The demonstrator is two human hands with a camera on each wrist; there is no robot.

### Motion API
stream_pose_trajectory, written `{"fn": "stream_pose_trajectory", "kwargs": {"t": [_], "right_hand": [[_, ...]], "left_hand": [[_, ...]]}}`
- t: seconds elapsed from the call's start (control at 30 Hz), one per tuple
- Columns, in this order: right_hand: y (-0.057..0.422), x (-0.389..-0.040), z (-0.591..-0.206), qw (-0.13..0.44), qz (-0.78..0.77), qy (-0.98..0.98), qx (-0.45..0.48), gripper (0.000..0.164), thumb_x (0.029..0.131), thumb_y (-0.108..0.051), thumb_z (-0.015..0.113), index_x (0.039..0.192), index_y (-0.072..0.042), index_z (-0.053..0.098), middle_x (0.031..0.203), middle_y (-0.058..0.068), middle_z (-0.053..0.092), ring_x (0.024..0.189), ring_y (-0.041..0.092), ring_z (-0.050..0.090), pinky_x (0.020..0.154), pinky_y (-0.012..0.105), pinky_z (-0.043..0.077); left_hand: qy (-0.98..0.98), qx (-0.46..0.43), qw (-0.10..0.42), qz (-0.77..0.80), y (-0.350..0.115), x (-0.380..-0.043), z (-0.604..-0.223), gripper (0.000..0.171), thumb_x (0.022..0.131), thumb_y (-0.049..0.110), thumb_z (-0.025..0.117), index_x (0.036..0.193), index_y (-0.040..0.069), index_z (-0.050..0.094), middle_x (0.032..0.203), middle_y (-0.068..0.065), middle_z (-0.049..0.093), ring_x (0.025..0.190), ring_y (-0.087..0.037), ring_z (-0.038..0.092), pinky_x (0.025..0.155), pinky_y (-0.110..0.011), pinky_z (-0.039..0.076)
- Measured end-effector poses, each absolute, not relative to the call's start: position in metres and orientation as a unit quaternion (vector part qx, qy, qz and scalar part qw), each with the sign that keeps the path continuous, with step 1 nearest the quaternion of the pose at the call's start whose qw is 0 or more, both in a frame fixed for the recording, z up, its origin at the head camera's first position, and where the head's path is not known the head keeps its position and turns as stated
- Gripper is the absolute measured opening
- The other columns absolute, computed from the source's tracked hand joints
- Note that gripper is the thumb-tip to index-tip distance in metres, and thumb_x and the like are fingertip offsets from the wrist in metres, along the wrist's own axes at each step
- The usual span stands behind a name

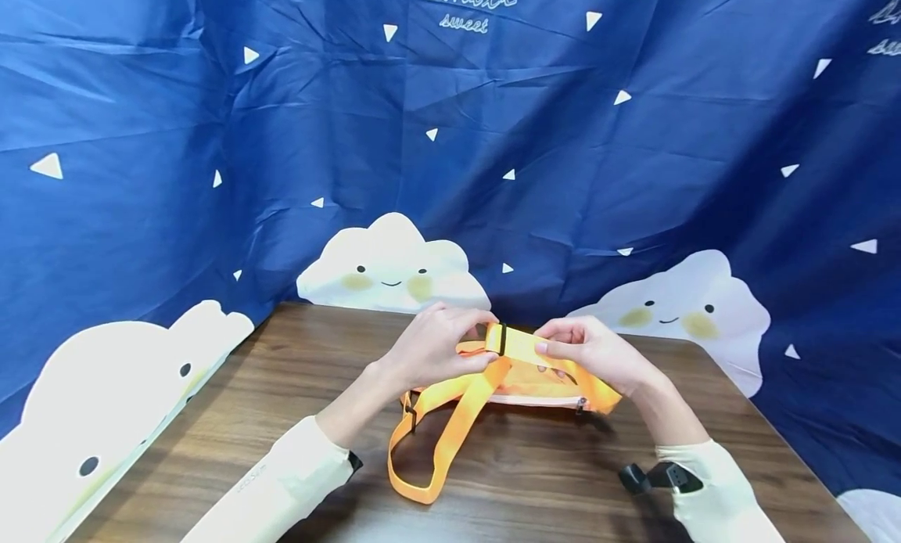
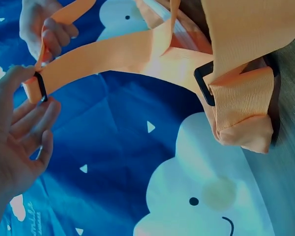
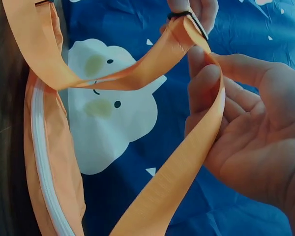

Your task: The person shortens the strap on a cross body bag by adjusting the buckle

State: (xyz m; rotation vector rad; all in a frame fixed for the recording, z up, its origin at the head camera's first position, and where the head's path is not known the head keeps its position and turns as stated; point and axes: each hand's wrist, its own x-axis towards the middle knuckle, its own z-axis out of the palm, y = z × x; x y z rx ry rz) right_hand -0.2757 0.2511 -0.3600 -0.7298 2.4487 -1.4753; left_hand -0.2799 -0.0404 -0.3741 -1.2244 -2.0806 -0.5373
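Observation:
An orange zippered bag [image 1: 538, 377] with a white zipper [image 3: 45, 157] rests on the table, its wide orange strap [image 1: 524, 346] raised above it. My left hand [image 1: 438, 346] pinches the strap at a black slider buckle [image 2: 41, 87], thumb above and fingers below. A little to the right, my right hand [image 1: 598, 354] grips the same strap between thumb and curled fingers, as the right wrist view also shows. One strap loop [image 1: 450, 441] hangs down toward the table's front. A second black slider [image 2: 204, 83] sits where the strap meets the bag's end.
The brown wooden table [image 1: 296, 371] lies under the bag and arms. Behind it hangs a blue curtain [image 1: 563, 136] with white triangles and smiling clouds. A dark wrist device [image 1: 669, 477] is strapped at the right cuff.

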Motion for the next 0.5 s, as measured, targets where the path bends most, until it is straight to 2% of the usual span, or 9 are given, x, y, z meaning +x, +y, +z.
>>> {"fn": "stream_pose_trajectory", "kwargs": {"t": [0.27,0.5], "right_hand": [[0.248,-0.276,-0.362,0.101,-0.507,0.818,-0.252,0.024,0.095,-0.022,0.074,0.112,-0.005,0.074,0.091,0.017,0.070,0.077,0.027,0.064,0.067,0.028,0.053],[0.241,-0.273,-0.362,0.104,-0.499,0.813,-0.281,0.023,0.098,-0.022,0.071,0.112,-0.005,0.074,0.076,0.018,0.062,0.062,0.029,0.055,0.057,0.029,0.046]], "left_hand": [[-0.785,-0.489,0.305,-0.228,-0.041,-0.282,-0.376,0.043,0.086,0.042,0.081,0.117,0.014,0.071,0.101,0.006,0.071,0.086,-0.005,0.059,0.080,-0.029,0.044],[-0.784,-0.502,0.278,-0.236,-0.035,-0.282,-0.379,0.042,0.087,0.044,0.079,0.117,0.015,0.071,0.101,0.010,0.069,0.085,-0.005,0.057,0.079,-0.028,0.043]]}}
